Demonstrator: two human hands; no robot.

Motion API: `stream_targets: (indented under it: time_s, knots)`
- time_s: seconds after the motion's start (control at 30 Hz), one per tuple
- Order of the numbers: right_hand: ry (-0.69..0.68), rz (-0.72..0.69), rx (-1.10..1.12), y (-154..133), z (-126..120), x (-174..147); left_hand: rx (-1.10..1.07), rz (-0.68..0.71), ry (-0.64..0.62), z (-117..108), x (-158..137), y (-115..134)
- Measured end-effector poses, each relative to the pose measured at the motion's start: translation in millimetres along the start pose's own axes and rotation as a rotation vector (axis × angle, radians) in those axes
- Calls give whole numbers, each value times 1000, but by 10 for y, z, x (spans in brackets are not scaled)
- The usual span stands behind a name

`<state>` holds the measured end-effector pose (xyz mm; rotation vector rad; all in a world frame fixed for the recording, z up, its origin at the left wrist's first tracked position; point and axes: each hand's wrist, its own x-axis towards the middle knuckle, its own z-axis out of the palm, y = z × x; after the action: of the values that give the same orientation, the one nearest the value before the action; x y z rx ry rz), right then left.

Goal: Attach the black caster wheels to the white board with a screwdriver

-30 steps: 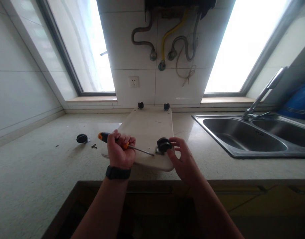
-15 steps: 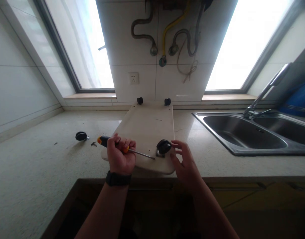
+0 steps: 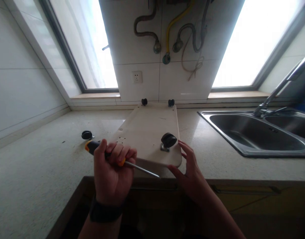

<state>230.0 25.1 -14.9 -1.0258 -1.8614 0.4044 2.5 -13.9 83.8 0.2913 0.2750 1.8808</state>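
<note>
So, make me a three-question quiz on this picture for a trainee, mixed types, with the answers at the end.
1. Multiple choice: which corner of the pale board is the right hand at? A) far left B) near right C) far right
2. True or false: the right hand holds the screwdriver.
3. Count: how many black casters are on the board?

Key:
1. B.
2. False; the left hand grips the screwdriver.
3. Three; another caster lies on the counter, left of the board.
</note>
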Motion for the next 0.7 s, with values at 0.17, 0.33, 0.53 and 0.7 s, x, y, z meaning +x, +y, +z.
stream_targets:
  time_s: [0.17,0.33,0.53,0.7]
  knots:
    - [-10,51,21,48,-11,56,350,-39,-123,-54,-342,152]
    - [160,-28,-157,-163,-115,-17,1127,-146,-149,-224,-545,222]
    - [-204,-256,213,-687,-207,-142,1863,-494,-453,-133,-670,36]
    - [-111,36,405,-592,-203,-298,1920,-293,-854,31,-660,-88]
